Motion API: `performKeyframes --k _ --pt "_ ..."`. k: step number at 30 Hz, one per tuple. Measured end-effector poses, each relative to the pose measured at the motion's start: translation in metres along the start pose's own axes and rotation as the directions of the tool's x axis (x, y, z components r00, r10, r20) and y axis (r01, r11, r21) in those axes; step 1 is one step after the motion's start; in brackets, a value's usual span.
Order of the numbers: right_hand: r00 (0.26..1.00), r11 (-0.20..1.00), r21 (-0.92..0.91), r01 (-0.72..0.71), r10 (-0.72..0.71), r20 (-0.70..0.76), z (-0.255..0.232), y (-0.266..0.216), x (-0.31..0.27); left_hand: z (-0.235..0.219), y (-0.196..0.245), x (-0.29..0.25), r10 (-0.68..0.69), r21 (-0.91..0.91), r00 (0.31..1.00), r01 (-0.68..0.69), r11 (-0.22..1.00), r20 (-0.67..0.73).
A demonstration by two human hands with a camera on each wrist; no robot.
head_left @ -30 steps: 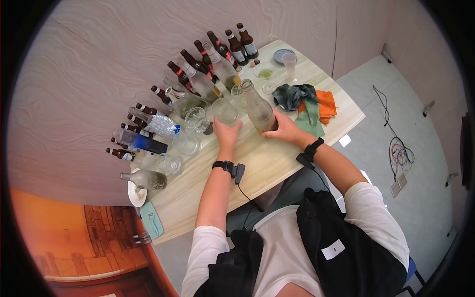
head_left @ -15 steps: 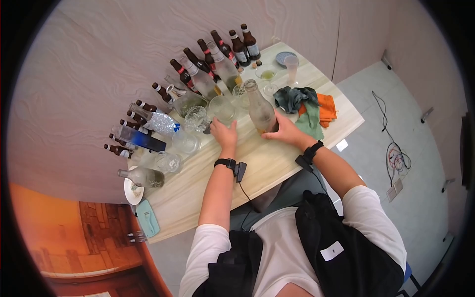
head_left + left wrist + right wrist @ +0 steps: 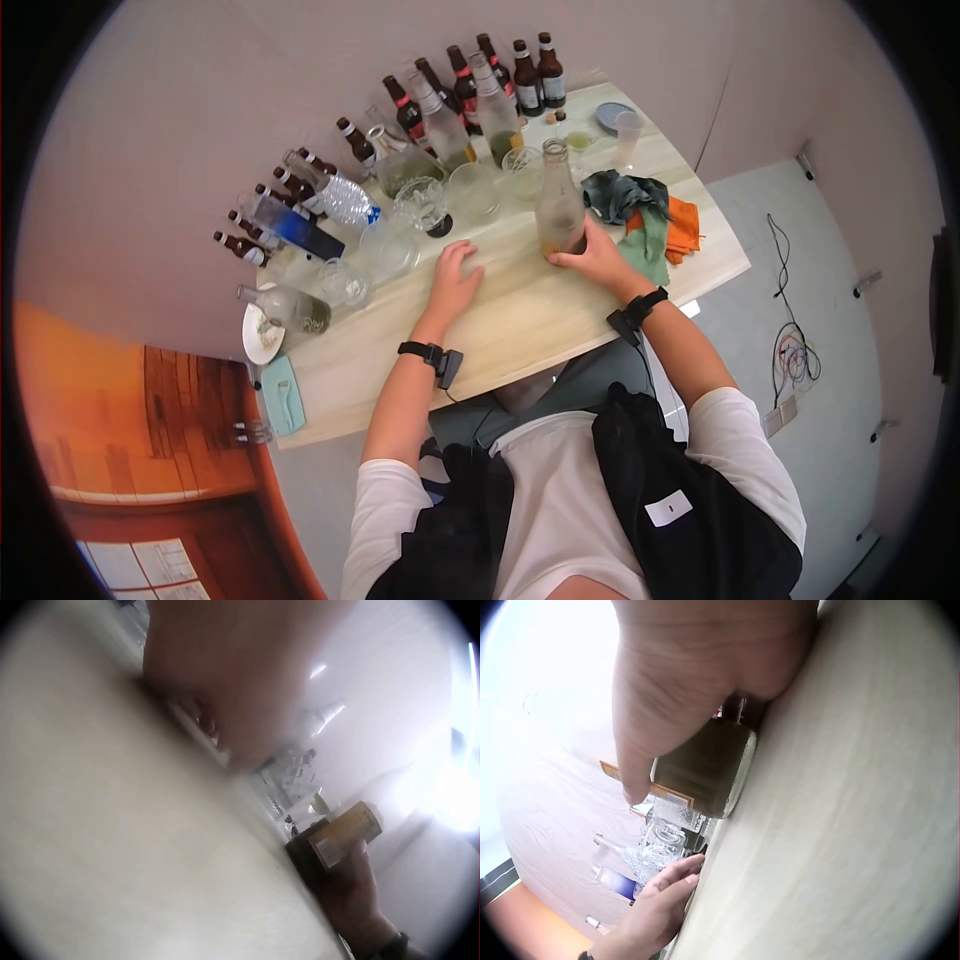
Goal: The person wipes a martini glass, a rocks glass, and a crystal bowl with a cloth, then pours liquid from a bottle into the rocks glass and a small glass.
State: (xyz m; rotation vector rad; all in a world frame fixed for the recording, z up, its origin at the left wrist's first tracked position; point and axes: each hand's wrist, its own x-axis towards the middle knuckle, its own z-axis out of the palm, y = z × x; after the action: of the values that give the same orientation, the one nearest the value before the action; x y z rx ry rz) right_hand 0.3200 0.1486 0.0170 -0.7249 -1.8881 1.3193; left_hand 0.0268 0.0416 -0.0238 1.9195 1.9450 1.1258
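Observation:
My right hand point(image 3: 602, 262) grips a clear glass bottle point(image 3: 558, 205) low on its body. The bottle stands upright, its base right at the tabletop. In the right wrist view its lower part point(image 3: 705, 769) shows dark contents and an orange-edged label. My left hand point(image 3: 455, 283) lies low over the table with relaxed fingers and holds nothing. Just beyond its fingertips are a cut-glass goblet point(image 3: 420, 203) and a round clear glass point(image 3: 474, 190). Seen from the left wrist, the left hand point(image 3: 232, 660) is blurred, and the bottle's yellow label point(image 3: 349, 832) faces the camera.
Brown beer bottles point(image 3: 408, 115) and tall clear bottles point(image 3: 440, 125) line the back. A blue bottle point(image 3: 300, 232), a grey-green bottle point(image 3: 298, 308) and a white plate point(image 3: 256, 344) are at left. Cloths point(image 3: 645, 240) lie right of the held bottle; a plastic cup point(image 3: 626, 140) stands behind.
My left hand has drawn back toward me, away from the round glass, and its fingers have loosened. The right hand keeps its grip on the bottle. The head view has shifted.

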Motion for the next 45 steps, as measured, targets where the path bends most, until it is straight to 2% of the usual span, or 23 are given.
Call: performKeyframes --k 1,2,4,5,7,8,10,11,13,18,27,45 --pt "1.0 1.0 0.001 -0.002 0.002 -0.008 0.0 0.0 0.001 -0.011 0.002 -0.007 0.081 -0.033 0.993 -0.078 0.996 0.081" --pt "0.999 1.0 -0.014 0.014 -0.015 -0.034 0.003 0.004 0.003 -0.021 0.005 -0.013 0.066 -0.029 0.995 -0.064 0.998 0.071" --pt "1.0 1.0 -0.012 0.007 -0.008 -0.029 0.003 0.01 0.002 -0.039 0.01 -0.024 -0.022 -0.221 0.979 0.068 0.973 0.203" --pt "0.999 1.0 -0.011 -0.001 0.0 -0.044 0.004 0.01 0.003 -0.041 0.002 -0.03 -0.035 -0.219 0.981 0.077 0.973 0.19" --pt "0.999 1.0 0.014 -0.007 0.007 -0.034 0.005 0.012 0.003 -0.04 -0.016 -0.038 -0.245 -0.549 0.948 0.318 0.773 0.204" --pt "0.999 1.0 -0.005 -0.029 0.029 -0.042 0.005 0.009 0.003 -0.04 -0.019 -0.041 -0.254 -0.552 0.948 0.319 0.77 0.192" --pt "0.998 0.998 -0.03 -0.047 0.046 -0.039 0.006 0.006 0.003 -0.034 -0.022 -0.045 -0.285 -0.635 0.956 0.261 0.727 0.067" --pt "0.997 0.998 -0.027 -0.055 0.054 -0.051 0.007 0.005 0.002 -0.031 -0.02 -0.045 -0.293 -0.639 0.955 0.26 0.724 0.056" --pt "0.997 0.998 -0.029 -0.057 0.056 -0.052 0.008 0.003 0.003 -0.026 -0.015 -0.042 -0.184 -0.47 0.982 0.183 0.863 0.044" --pt "0.997 0.996 0.064 -0.055 0.059 -0.055 0.01 0.007 0.004 -0.028 -0.008 -0.042 -0.192 -0.454 0.981 0.179 0.873 0.016" --pt "0.995 0.998 -0.018 -0.062 0.06 -0.079 0.009 0.012 0.005 -0.029 -0.007 -0.044 -0.192 -0.442 0.981 0.182 0.878 0.023" --pt "0.996 0.999 -0.031 -0.042 0.04 -0.083 0.01 0.016 0.005 -0.026 -0.011 -0.044 -0.195 -0.458 0.981 0.169 0.873 -0.01"
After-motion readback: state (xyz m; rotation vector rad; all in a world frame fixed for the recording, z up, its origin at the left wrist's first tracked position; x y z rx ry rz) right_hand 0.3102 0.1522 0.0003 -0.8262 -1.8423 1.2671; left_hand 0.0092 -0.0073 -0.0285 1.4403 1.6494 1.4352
